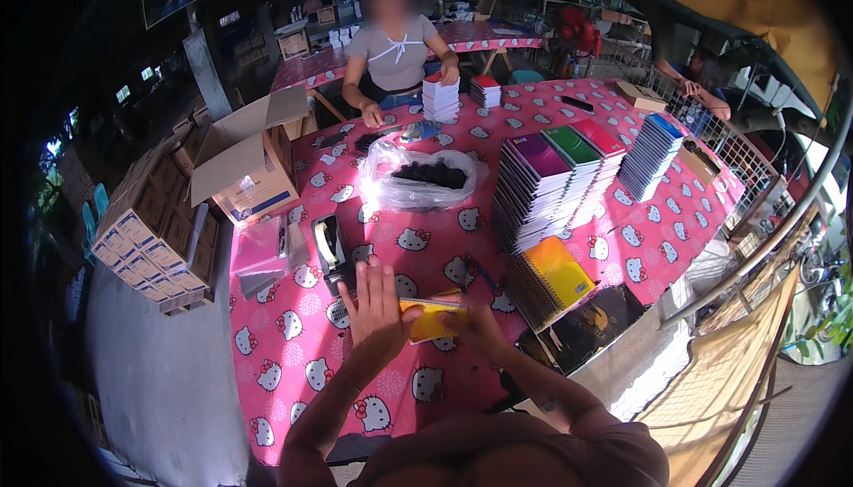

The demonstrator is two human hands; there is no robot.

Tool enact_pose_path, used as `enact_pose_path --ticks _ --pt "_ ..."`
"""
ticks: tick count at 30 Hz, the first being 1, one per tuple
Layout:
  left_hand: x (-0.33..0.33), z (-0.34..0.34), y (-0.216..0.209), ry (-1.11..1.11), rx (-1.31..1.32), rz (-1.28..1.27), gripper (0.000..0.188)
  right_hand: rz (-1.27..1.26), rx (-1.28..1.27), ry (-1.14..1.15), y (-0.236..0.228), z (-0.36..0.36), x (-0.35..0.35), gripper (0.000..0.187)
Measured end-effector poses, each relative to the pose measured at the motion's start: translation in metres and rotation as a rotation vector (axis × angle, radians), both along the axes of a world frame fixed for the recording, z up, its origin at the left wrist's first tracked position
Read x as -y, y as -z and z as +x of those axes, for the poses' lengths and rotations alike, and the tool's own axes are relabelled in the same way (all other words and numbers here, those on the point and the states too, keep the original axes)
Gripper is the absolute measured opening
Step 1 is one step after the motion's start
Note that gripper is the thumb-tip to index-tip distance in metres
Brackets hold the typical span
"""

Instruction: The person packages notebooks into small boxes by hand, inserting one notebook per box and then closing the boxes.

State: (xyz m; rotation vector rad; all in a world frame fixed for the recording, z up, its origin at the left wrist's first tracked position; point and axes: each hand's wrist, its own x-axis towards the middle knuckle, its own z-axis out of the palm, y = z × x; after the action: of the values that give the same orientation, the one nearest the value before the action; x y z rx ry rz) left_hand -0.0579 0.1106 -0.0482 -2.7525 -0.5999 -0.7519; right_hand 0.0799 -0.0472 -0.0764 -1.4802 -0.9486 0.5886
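A small yellow notebook (434, 320) is in front of me, low over the pink table. My right hand (482, 327) grips its right side, its fingers partly blurred. My left hand (377, 311) lies at the left edge, fingers stretched out and the thumb against the cover. Just beyond that hand stands a black and white tape dispenser (330, 249). To the right is a pile of yellow spiral notebooks (558, 275), with a dark tool, perhaps pliers (482, 272), lying beside it.
Tall stacks of purple (539, 156), green and red notebooks rise at the right, near a blue stack (651, 156). A plastic bag (418, 187) of black pieces lies mid-table. Cartons (160, 220) stand left. Opposite, a person (395, 51) handles white-edged notebooks.
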Motion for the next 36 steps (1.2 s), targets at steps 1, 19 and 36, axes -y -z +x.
enact_pose_path --ticks 1,19,36 --pt "0.01 -0.006 0.01 0.083 -0.04 -0.068 0.084 -0.055 -0.092 0.014 -0.008 0.001 0.001 0.034" --pt "0.032 -0.007 0.009 0.308 0.039 -0.002 0.079 0.112 -0.096 0.061 -0.005 0.005 0.004 0.034" --pt "0.032 0.017 -0.033 0.419 0.026 -0.074 0.079 0.142 0.014 0.019 -0.022 0.002 0.008 0.077"
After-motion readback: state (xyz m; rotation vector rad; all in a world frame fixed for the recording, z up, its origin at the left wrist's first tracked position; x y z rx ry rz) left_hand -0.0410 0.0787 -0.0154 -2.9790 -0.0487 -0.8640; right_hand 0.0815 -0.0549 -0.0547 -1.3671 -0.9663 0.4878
